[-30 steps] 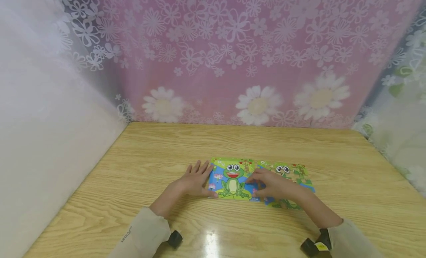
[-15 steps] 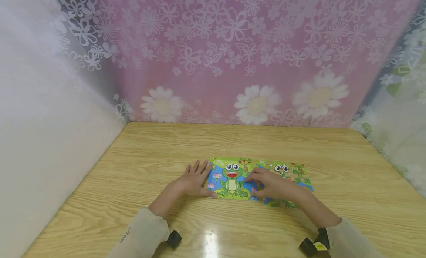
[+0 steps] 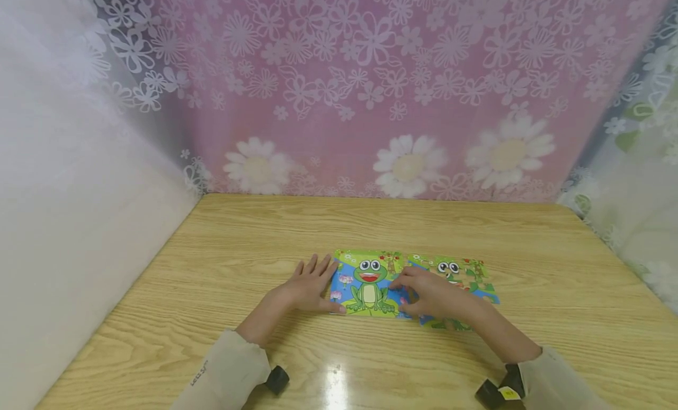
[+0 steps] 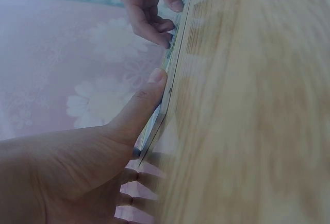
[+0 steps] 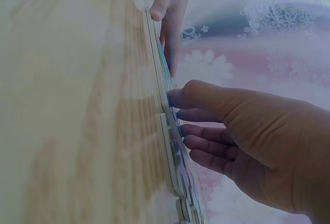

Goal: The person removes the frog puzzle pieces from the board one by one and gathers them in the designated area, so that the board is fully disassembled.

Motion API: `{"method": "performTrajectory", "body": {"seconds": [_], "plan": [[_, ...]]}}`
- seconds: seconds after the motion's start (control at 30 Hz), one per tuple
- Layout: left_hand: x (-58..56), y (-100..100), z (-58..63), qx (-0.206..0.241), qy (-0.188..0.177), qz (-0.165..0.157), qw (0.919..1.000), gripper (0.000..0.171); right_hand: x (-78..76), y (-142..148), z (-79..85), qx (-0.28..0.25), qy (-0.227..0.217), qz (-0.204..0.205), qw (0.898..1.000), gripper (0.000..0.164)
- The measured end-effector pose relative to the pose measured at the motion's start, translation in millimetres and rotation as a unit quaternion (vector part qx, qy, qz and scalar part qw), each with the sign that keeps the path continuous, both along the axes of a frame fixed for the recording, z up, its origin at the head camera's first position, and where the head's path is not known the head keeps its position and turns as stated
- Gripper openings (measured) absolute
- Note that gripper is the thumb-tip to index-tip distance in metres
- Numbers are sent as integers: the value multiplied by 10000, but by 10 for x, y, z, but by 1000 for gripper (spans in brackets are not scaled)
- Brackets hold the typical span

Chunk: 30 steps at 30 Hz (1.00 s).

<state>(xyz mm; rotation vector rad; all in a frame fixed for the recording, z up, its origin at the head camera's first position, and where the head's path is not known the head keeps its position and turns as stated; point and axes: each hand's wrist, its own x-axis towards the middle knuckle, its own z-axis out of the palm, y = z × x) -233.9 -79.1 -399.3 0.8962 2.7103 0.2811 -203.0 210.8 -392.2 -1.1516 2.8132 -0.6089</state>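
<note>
A puzzle board [image 3: 369, 292] with a whole frog picture lies flat on the wooden table. My left hand [image 3: 308, 289] rests at its left edge, fingers spread, and the thumb [image 4: 154, 77] touches the near edge in the left wrist view. Bent above the board's right edge is my right hand [image 3: 431, 293]; its thumb and fingertips touch the surface there, set apart, with no held piece visible between them. Close on the right lies a second frog puzzle [image 3: 479, 275], its picture broken by bare brown patches. The right hand and forearm cover part of it.
The table [image 3: 265, 233] runs back to a pink flowered curtain [image 3: 339, 104]. A pale wall [image 3: 79, 192] borders the left side and a flowered cloth [image 3: 641, 180] the right. Black wrist cameras [image 3: 277, 380] sit by both sleeves.
The head view shifts very slightly between the first two frames. Both hands and both puzzles keep their places.
</note>
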Motion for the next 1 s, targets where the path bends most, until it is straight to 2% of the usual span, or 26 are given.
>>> {"method": "performTrajectory", "body": {"seconds": [0.1,0.37,0.6,0.8,1.0], "plan": [[3,-8,10,4,-4,16,10000,103,-7,-10,-6,-31,47,31,10000,33],[6,-13,2,-35,-45,64,10000,104,-12,-13,-4,-96,-180,-74,9998,35],[5,-3,21,-18,-49,39,10000,103,18,69,27,-379,-345,-26,9987,36],[-20,0,-20,-77,-8,70,9999,104,91,216,101,-432,-36,-134,9990,36],[-31,-4,-38,-46,-33,73,10000,106,160,404,145,-548,7,-165,9984,34]]}}
